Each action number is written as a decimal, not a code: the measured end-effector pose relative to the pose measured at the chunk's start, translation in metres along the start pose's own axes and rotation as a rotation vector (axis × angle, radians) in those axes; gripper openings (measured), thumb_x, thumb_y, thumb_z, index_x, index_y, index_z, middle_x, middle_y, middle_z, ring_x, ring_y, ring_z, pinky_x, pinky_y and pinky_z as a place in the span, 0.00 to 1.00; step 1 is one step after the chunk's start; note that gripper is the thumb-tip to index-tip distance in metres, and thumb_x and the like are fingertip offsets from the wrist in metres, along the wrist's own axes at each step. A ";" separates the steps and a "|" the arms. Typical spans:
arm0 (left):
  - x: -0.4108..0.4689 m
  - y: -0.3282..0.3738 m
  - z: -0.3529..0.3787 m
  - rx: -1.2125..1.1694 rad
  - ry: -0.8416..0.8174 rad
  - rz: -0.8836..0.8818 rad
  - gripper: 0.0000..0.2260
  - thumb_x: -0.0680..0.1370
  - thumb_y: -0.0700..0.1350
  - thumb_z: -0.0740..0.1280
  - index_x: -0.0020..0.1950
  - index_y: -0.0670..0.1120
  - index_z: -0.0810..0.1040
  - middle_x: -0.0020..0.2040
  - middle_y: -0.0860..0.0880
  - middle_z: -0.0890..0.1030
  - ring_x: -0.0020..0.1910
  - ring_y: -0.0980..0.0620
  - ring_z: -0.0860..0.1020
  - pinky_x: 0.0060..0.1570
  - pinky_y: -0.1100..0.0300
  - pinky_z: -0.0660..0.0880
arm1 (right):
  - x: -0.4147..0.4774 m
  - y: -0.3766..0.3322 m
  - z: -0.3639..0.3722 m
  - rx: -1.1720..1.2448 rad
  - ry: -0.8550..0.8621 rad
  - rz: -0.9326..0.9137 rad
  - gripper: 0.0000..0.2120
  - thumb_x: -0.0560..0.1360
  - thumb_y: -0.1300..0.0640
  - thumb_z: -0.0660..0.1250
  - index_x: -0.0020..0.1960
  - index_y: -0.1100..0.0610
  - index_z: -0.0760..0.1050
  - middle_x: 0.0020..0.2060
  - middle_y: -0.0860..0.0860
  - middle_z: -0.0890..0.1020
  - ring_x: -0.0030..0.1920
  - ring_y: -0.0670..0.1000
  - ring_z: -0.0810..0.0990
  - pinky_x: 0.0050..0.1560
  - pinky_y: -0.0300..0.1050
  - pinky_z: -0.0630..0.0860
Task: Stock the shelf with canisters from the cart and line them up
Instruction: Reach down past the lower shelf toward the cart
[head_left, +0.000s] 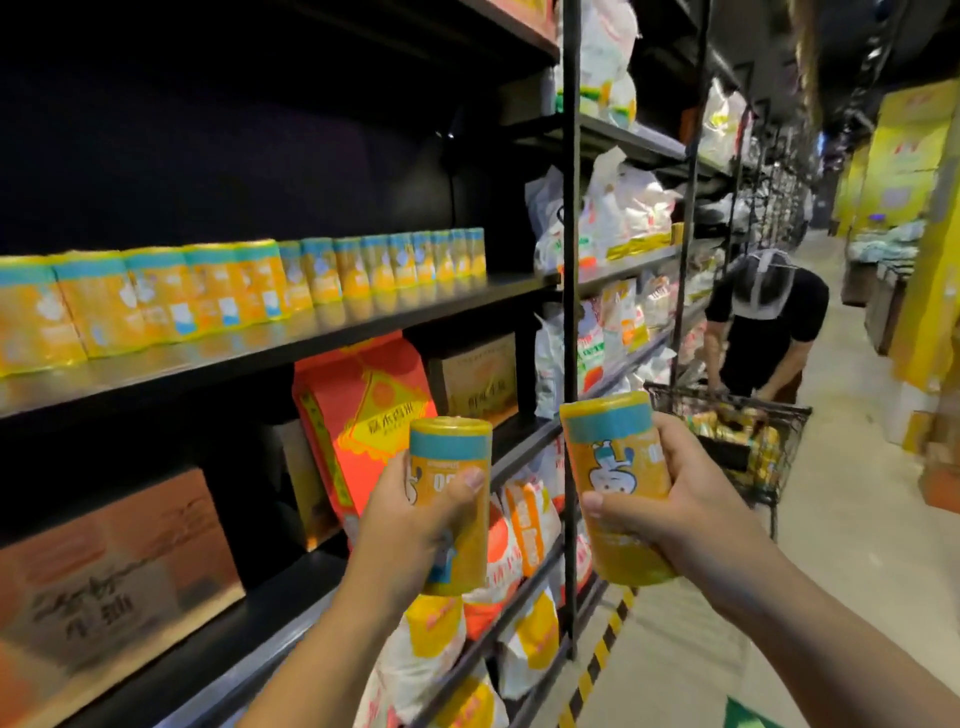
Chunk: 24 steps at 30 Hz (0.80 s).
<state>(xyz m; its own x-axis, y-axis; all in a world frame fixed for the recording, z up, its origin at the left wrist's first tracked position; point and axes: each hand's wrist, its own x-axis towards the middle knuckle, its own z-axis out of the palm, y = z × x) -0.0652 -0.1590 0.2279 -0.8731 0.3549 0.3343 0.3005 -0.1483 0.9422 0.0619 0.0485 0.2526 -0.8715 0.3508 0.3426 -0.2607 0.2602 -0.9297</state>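
My left hand grips an orange canister with a teal band, upright, in front of the lower shelves. My right hand grips a second, same-looking canister, tilted slightly, over the aisle. A row of several matching canisters stands along the black shelf at upper left, reaching nearly to its right end. The black wire cart with more packs stands down the aisle, behind my right hand.
A black upright post splits the shelving bays. Red and brown packages fill the shelf below; white and orange bags sit lower right. A person in black bends over the cart. Yellow displays line the aisle's right side.
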 end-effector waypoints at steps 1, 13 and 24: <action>0.011 0.003 0.006 0.011 0.010 0.012 0.29 0.64 0.60 0.76 0.58 0.46 0.78 0.48 0.44 0.85 0.46 0.47 0.83 0.45 0.52 0.81 | 0.015 0.000 -0.008 0.004 -0.008 -0.011 0.33 0.59 0.51 0.80 0.61 0.45 0.72 0.46 0.47 0.85 0.45 0.49 0.86 0.42 0.46 0.80; 0.156 0.039 0.012 0.388 0.271 0.160 0.27 0.63 0.66 0.75 0.56 0.52 0.78 0.46 0.55 0.85 0.45 0.57 0.83 0.44 0.61 0.75 | 0.202 0.011 -0.005 0.146 -0.191 -0.142 0.38 0.53 0.44 0.81 0.60 0.46 0.73 0.48 0.48 0.85 0.46 0.50 0.86 0.42 0.47 0.81; 0.293 0.057 -0.081 0.545 0.467 0.300 0.21 0.71 0.59 0.74 0.59 0.52 0.76 0.49 0.57 0.84 0.45 0.65 0.81 0.44 0.62 0.74 | 0.358 -0.006 0.076 0.089 -0.273 -0.291 0.37 0.56 0.52 0.85 0.60 0.48 0.71 0.48 0.47 0.86 0.48 0.51 0.86 0.49 0.51 0.84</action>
<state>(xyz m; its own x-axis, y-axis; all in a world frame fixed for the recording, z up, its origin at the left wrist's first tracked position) -0.3346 -0.1381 0.3774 -0.7597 -0.0719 0.6463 0.5900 0.3416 0.7315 -0.2807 0.1039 0.3703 -0.8309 0.0188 0.5561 -0.5377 0.2300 -0.8112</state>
